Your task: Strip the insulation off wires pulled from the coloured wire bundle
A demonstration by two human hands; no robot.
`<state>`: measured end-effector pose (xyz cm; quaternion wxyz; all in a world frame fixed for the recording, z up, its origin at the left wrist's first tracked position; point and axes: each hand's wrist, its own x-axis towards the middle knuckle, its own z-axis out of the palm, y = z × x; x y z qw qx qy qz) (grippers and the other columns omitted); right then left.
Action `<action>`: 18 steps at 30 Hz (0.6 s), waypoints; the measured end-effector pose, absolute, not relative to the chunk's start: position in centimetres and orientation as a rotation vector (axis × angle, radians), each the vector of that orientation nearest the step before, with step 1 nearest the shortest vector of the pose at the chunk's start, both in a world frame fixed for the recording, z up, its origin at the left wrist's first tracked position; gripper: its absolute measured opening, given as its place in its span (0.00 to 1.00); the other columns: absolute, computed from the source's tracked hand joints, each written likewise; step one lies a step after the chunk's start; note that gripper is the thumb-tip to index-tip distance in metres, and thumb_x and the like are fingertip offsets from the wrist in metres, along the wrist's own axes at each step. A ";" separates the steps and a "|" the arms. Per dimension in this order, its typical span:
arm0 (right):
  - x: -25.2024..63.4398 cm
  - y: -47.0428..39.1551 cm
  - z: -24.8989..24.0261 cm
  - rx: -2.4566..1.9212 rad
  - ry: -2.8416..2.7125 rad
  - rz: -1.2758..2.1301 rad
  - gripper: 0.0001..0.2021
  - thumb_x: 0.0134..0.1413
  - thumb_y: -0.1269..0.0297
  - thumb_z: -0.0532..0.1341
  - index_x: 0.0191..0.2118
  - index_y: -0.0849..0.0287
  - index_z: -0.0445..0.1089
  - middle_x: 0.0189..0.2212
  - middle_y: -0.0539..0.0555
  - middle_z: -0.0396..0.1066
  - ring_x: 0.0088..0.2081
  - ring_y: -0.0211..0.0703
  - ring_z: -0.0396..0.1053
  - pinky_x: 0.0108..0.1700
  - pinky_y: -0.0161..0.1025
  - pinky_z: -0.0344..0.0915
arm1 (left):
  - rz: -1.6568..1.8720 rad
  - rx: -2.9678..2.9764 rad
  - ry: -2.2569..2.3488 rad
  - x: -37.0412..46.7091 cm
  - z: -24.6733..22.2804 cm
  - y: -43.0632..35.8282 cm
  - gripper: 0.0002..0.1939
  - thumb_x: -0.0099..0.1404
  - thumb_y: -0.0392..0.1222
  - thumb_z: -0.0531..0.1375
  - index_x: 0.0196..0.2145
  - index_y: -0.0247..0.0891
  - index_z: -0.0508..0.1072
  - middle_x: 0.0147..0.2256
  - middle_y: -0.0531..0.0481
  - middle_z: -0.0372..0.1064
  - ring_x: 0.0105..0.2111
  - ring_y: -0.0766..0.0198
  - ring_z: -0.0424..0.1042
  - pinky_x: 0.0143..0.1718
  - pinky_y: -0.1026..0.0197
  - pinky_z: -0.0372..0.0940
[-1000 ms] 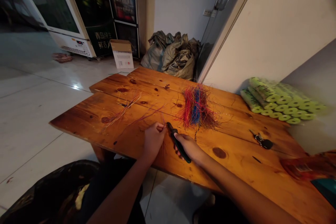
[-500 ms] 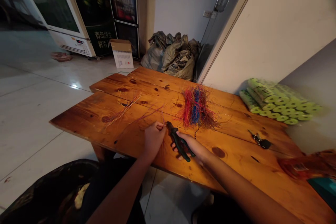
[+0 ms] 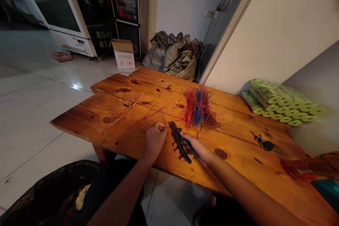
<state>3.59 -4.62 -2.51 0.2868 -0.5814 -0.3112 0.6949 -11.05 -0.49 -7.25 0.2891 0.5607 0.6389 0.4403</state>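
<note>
My left hand point(image 3: 155, 138) is closed in a pinch on thin wires point(image 3: 164, 116), which stick up past the fingertips and trail below the hand. Dark green-handled pliers point(image 3: 180, 144) are held in my right hand point(image 3: 193, 146), their jaws just right of my left fingertips and not touching them. Behind the pliers lies a thick bundle of red, blue and brown wires point(image 3: 198, 107) on the wooden table point(image 3: 169, 91). A looser group of pale and purple wires point(image 3: 127, 108) is spread on the table's left part.
Keys point(image 3: 265, 143) lie on the table's right part. Green rolls point(image 3: 283, 104) are stacked at the back right, and an orange package point(image 3: 304, 168) is at the right edge. A black bin bag point(image 3: 50, 187) stands at lower left. Sacks point(image 3: 176, 56) and a carton point(image 3: 124, 54) are behind the table.
The pliers in my right hand have shifted slightly right, away from my left fingertips, and their handles look a little wider apart. My left hand has hardly moved.
</note>
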 end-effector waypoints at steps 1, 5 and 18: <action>3.5 -4.6 -2.5 -1.550 -0.842 1.852 0.15 0.57 0.54 0.51 0.37 0.61 0.65 0.31 0.56 0.71 0.27 0.39 0.70 0.20 0.34 0.69 | 1.173 1.503 1.703 -11.0 -7.2 -0.5 0.06 0.55 0.40 0.57 0.23 0.37 0.69 0.22 0.52 0.70 0.25 0.66 0.70 0.29 0.66 0.61; 3.3 -4.5 -2.8 -1.551 -0.891 1.837 0.13 0.58 0.55 0.50 0.38 0.60 0.64 0.27 0.53 0.70 0.24 0.38 0.69 0.18 0.32 0.66 | 1.172 1.507 1.690 -11.0 -7.2 -0.5 0.06 0.55 0.41 0.57 0.23 0.37 0.69 0.22 0.52 0.70 0.25 0.66 0.70 0.29 0.65 0.61; 2.5 -4.6 -1.8 -1.713 -1.001 1.755 0.18 0.59 0.54 0.47 0.27 0.61 0.63 0.16 0.50 0.65 0.16 0.32 0.62 0.15 0.28 0.59 | 1.192 1.504 1.701 -10.9 -7.1 -0.4 0.07 0.56 0.42 0.57 0.24 0.38 0.69 0.23 0.51 0.71 0.25 0.65 0.71 0.29 0.65 0.61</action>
